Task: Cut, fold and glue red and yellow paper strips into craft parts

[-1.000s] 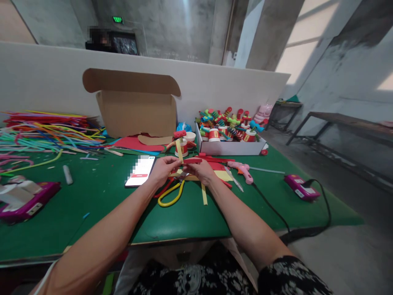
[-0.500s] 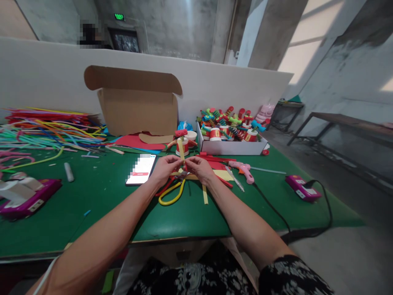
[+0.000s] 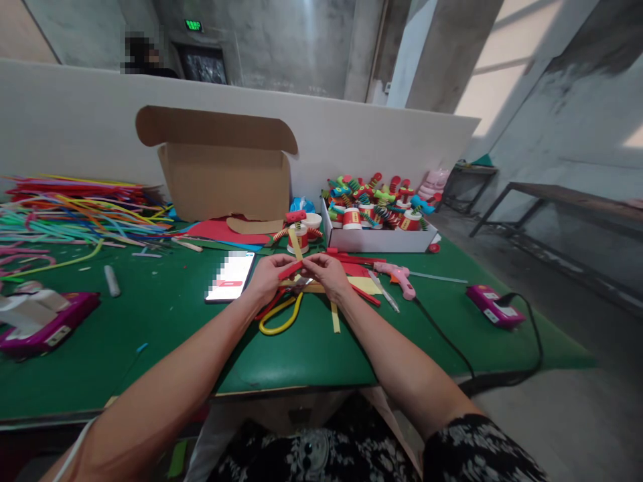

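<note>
My left hand (image 3: 268,276) pinches a red paper strip (image 3: 290,270) over the table. The fingertips of my right hand (image 3: 327,273) are closed where that red strip meets a yellow paper strip (image 3: 295,244), which points up and away from me. How the two strips are joined, if at all, is hidden by the fingers. Under my hands lie scissors with yellow handles (image 3: 280,328). A loose yellow strip (image 3: 335,318) lies beside my right wrist. Just beyond my fingers stands a paper-cup figure (image 3: 298,239) with coiled red arms.
A white box (image 3: 384,241) full of cup figures stands behind, at right. Nearby are a pink glue gun (image 3: 399,278) with its cord, a power strip (image 3: 495,308), a phone (image 3: 230,278), a brown carton (image 3: 228,181) and piled pipe cleaners (image 3: 80,211).
The red strip has turned and now lies sideways between my fingertips. The yellow strip leans further left at its top. Both hands stay nearly in place.
</note>
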Tool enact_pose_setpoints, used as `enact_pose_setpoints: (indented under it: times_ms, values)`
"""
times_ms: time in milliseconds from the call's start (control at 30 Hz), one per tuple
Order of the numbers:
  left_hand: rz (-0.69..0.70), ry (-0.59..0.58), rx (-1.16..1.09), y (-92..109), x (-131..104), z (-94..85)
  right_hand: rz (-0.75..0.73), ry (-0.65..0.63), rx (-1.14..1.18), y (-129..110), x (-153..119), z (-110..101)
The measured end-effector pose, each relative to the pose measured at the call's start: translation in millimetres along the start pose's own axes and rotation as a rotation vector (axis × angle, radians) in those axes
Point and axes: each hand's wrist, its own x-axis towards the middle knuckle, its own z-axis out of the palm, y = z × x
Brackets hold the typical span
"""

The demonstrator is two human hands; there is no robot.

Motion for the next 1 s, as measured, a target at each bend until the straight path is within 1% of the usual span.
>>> enact_pose_setpoints:
  times_ms: [200, 333, 500, 600, 700, 800, 1000]
  values:
    - [-0.013, -0.002, -0.015, -1.7, 0.0, -0.4, -0.031, 0.0, -0.04, -1.3, -0.5, -0.5]
    - [-0.016, -0.02, -0.013, -3.9, 1.0, -1.7, -0.089, 0.0, -0.111, -1.3, -0.6, -0.4]
    - [0.005, -0.029, 0.027, -4.8, 3.1, -2.4, -0.157, 0.036, -0.18, 1.8, 1.5, 0.0]
    - [0.007, -0.042, 0.025, -3.4, 3.8, -1.6, -0.18, 0.084, -0.159, 1.8, 3.0, -0.8]
    - [-0.008, -0.068, 0.012, -1.4, 2.9, -0.1, -0.168, 0.111, -0.071, -0.2, 2.9, -1.0]
    - [-0.016, -0.081, 0.021, -0.6, 1.6, 0.8, -0.141, 0.096, -0.028, -1.1, 1.3, 0.4]
    - [0.018, 0.009, 0.084, -3.7, 4.2, -1.3, -0.062, 0.014, -0.043, 1.6, -1.5, 4.2]
